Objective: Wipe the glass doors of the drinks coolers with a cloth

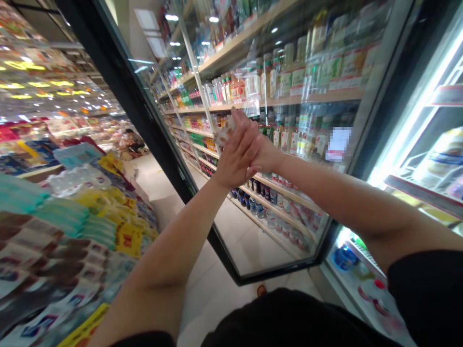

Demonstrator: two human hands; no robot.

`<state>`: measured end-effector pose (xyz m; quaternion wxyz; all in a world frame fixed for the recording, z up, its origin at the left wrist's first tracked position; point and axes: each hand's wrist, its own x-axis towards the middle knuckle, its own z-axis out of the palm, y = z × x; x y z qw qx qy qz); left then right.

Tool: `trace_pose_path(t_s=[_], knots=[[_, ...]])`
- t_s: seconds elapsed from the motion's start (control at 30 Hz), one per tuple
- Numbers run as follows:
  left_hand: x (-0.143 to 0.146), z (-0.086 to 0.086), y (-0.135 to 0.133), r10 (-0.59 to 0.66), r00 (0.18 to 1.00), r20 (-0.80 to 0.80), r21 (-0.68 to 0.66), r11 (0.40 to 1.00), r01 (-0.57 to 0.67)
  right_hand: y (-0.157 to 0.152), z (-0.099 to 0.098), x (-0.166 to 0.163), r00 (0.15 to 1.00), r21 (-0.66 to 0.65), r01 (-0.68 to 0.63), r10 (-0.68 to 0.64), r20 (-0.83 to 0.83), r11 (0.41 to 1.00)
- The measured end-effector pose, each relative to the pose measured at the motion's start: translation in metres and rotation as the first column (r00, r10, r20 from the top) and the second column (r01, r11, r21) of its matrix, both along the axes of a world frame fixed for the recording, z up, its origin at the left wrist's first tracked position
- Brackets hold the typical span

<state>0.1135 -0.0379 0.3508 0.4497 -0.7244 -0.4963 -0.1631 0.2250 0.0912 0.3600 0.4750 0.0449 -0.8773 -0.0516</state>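
Note:
My left hand (237,156) and my right hand (265,150) are pressed together at the middle of the head view, both arms stretched forward. The left hand's fingers overlap the right hand, and both hands look closed. A pale, brown-spotted patch (226,132) shows just beyond the fingers; blur hides whether it is something held or a reflection. What lies between the palms is hidden. Behind the hands is the glass of an open, black-framed fridge door (235,277), with shelves of bottles (285,79) showing in it.
On the right stands the lit fridge with shelves (427,195) of bottles. Stacked packaged goods (79,217) fill the left side, beside a pale tiled floor (155,178). A person (132,140) is far down the aisle.

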Motion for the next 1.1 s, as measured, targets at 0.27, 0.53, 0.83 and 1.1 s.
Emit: trace_pose_path(t_s=[0.27,0.53,0.83,1.1], knots=[[0.018,-0.006,0.006,0.291,0.955,0.05,-0.058,0.956,-0.288,0.105,-0.044,0.064,0.958,0.102,0.253,-0.235,-0.167,0.962],[-0.003,0.079,-0.003,0.332,0.897,0.291,0.178,0.903,-0.392,0.113,-0.057,0.059,0.951,0.072,0.254,-0.235,-0.202,0.965],[0.003,-0.012,-0.003,0.331,0.938,0.099,0.05,0.94,-0.337,0.109,-0.055,0.06,0.957,0.03,0.247,-0.239,-0.165,0.969],[-0.024,0.065,-0.008,0.206,0.94,0.27,0.36,0.885,-0.297,0.112,-0.057,0.06,0.962,0.035,0.221,-0.212,-0.171,0.975]])
